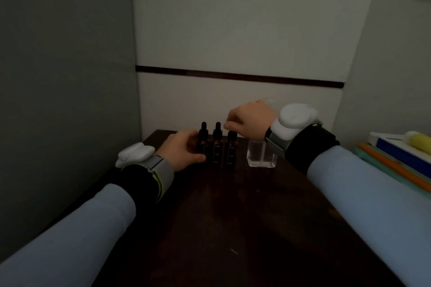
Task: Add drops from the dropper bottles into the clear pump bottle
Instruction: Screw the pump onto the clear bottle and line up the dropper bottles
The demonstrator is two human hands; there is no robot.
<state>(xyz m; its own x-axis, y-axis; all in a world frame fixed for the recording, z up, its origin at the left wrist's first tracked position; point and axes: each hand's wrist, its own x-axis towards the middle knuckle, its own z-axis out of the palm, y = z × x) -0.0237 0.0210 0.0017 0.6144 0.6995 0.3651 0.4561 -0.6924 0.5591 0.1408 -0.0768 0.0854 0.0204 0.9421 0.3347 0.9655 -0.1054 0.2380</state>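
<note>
Three dark amber dropper bottles with black caps stand in a row at the far end of the dark table: left bottle [202,141], middle bottle [217,144], right bottle [231,150]. My left hand [184,150] curls round the left bottle's body. Above the right bottle, my right hand [250,120] pinches its dropper cap, which hides the cap's tip. A clear square pump bottle [261,155] with clear liquid stands to the right of the row; my right wrist hides its top and pump.
The dark wooden table [233,216] sits in a corner, with a grey wall on the left and a white wall behind. A stack of books and folders [401,158] lies at the right edge. White sensor pucks are strapped to both wrists.
</note>
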